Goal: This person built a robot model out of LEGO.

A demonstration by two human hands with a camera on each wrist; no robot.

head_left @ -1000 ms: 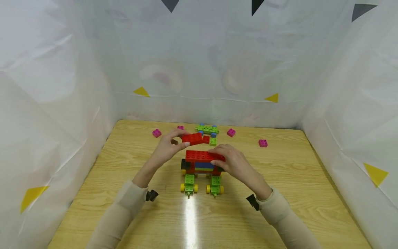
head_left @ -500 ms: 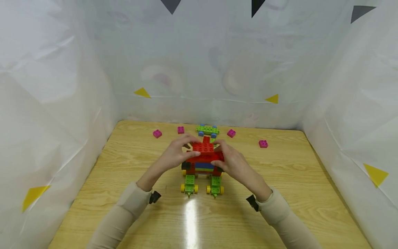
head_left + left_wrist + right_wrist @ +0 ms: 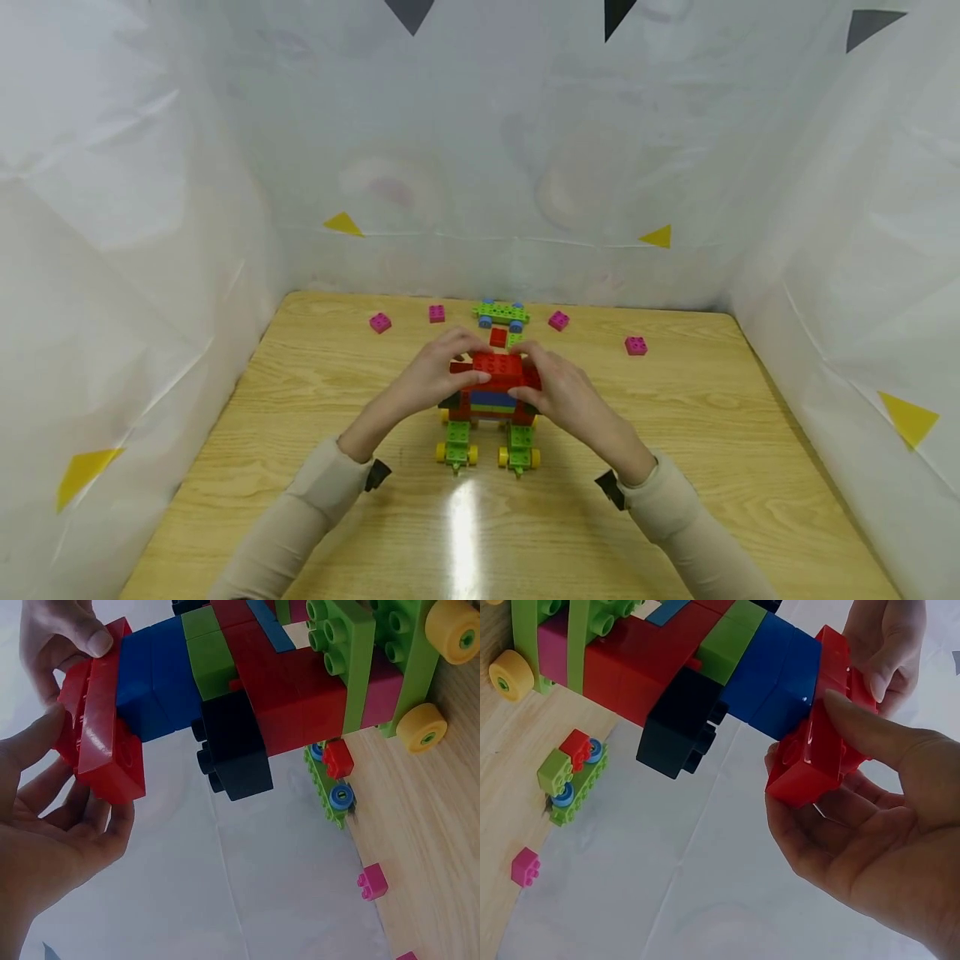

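Note:
A built figure of toy bricks [image 3: 491,398] stands mid-table. It has green wheeled feet, a red lower body, black side bricks [image 3: 236,746], green and blue layers, and a red layer [image 3: 810,761] on top. With thumb and fingers my left hand [image 3: 435,375] pinches a studded red brick [image 3: 497,365], seated on or touching that top red layer; whether it is fully pressed down I cannot tell. From the right, my right hand [image 3: 568,396] grips the end of the top red layer, its thumb [image 3: 855,724] on the front face and its fingers curled behind.
Behind the figure lie a green wheeled base [image 3: 501,313] with blue wheels, a small red brick [image 3: 498,337] and a green brick [image 3: 514,340]. Several pink bricks [image 3: 636,345] are spread along the back of the wooden table [image 3: 315,367]. White sheeting [image 3: 480,167] encloses the sides and back.
My left hand has brought the red brick rightward and down from above the back of the table onto the figure's top. My right hand has stayed on the figure's right end.

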